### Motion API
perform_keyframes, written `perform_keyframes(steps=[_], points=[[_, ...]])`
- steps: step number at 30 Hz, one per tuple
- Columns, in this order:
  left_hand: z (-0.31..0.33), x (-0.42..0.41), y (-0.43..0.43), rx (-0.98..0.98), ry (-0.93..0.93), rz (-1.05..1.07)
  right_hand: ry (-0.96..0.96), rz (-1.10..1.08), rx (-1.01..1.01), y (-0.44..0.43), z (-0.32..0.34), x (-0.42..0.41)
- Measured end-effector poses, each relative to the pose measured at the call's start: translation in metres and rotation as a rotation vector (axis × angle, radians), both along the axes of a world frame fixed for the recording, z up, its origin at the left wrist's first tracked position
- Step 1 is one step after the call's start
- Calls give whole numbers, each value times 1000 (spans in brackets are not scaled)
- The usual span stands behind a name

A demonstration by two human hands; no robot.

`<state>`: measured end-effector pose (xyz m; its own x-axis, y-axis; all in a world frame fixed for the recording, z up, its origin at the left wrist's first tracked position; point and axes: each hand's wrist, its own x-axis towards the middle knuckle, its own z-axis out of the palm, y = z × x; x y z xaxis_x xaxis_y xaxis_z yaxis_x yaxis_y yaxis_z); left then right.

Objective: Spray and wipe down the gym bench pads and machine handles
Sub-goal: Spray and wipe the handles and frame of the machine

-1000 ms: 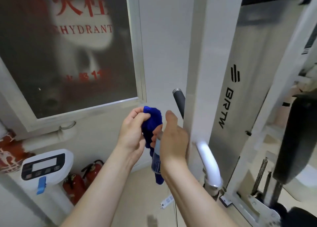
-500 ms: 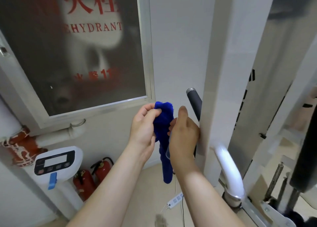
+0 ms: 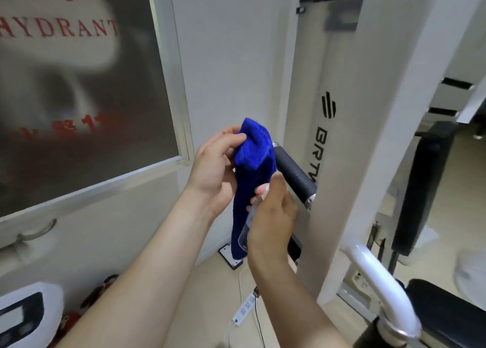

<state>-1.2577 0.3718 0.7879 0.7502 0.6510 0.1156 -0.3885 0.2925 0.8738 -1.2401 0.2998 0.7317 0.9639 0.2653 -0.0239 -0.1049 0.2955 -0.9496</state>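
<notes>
My left hand pinches the top of a blue cloth, which hangs down in front of me. My right hand grips a small clear spray bottle, its top close against the cloth. Just right of the cloth a dark grey machine handle sticks out from the white machine frame. The cloth's upper edge covers the handle's near end. A black bench pad stands at the right, and another black pad lies at the lower right.
A fire hydrant cabinet with a glass door fills the left. Red extinguishers and a white scale stand on the floor below it. A white power strip lies on the floor. A curved white bar rises at the lower right.
My head has swung and come closer, so the handle and frame shifted in view. Both hands stay together with the cloth and bottle, and the cloth now reaches the handle's end.
</notes>
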Motion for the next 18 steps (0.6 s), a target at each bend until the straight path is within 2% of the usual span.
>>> perform_keyframes(steps=[5,8,9,12,14,15,16,18], points=[[38,21,-2,153,-77,-217,16,50,68,-4,-6,1],[51,34,-23,256,16,-437,19,53,61,-8,-10,2],[49,36,-27,400,88,-507,11,45,54,-9,-11,2],[37,33,-27,1246,394,-661,-50,34,4,-12,-19,3],[31,31,-24,1764,548,-617,-102,64,-52,-14,-24,2],[30,34,-27,1956,593,-578,-109,89,-79,-18,-27,4],[32,37,-30,2070,626,-555,-114,111,-119,-21,-29,4],[34,43,-34,2121,625,-544,-68,132,-185,-29,-30,10]])
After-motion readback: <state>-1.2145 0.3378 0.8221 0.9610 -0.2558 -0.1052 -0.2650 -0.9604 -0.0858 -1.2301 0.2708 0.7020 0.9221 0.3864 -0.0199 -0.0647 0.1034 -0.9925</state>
